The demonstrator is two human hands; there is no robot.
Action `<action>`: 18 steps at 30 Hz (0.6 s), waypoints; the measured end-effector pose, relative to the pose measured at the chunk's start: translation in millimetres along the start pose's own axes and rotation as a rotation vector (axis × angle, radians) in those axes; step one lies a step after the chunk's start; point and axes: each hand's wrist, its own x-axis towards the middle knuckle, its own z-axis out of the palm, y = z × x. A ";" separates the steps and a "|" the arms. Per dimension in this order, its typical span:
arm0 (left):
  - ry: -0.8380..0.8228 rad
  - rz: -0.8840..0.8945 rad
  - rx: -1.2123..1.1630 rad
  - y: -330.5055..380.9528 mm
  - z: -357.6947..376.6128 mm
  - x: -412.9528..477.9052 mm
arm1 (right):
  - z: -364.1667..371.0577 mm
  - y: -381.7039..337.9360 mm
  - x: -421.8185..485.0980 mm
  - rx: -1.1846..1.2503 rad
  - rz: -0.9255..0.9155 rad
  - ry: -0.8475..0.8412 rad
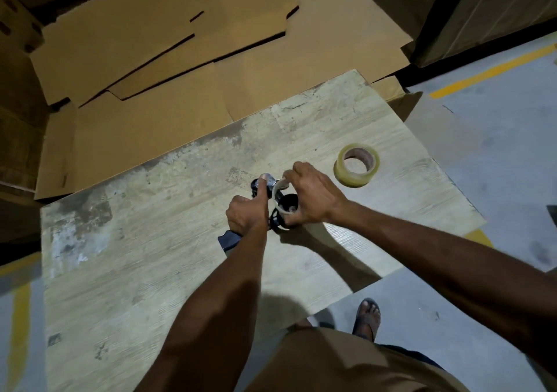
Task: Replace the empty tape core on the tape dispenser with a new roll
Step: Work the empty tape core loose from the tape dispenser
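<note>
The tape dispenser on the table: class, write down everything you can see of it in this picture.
The tape dispenser is black, apparently plastic, with a blue-grey handle end and a metal piece at its far end. It lies over the worn table, gripped by the left hand, thumb along the top. The right hand grips a pale, empty tape core at its black hub. Much is hidden.
</note>
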 end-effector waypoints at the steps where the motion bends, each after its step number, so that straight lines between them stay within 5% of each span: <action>1: -0.019 0.007 0.021 1.5 -1.1 0.0 | -7.1 3.8 2.8 -0.010 0.020 0.006; 11: -0.075 -0.002 0.057 3.8 -13.8 -7.6 | -1.4 5.5 -18.5 0.042 0.072 0.027; 18: -0.083 0.010 0.086 1.8 -9.4 -8.0 | -0.3 26.4 -56.4 0.235 0.175 0.193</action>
